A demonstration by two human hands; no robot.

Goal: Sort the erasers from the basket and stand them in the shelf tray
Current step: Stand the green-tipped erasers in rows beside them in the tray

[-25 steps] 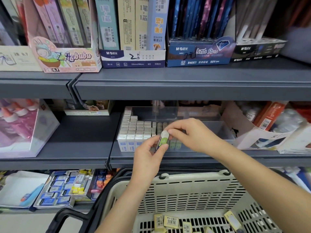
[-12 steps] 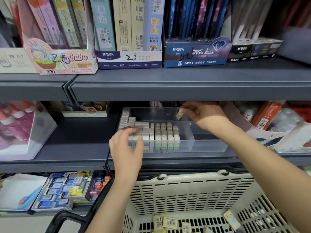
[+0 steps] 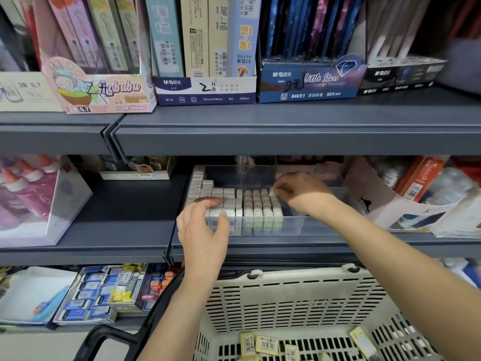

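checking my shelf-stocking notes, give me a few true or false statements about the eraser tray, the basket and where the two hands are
1. The clear plastic shelf tray is packed with erasers from wall to wall. False: its right part holds none.
2. The right hand is at the back end of the rightmost row of green-sleeved erasers. True.
3. The left hand reaches down into the cream slotted plastic basket. False: it touches the white-and-blue erasers at the tray's front left.
4. Yellow-wrapped erasers lie loose on the basket floor. True.
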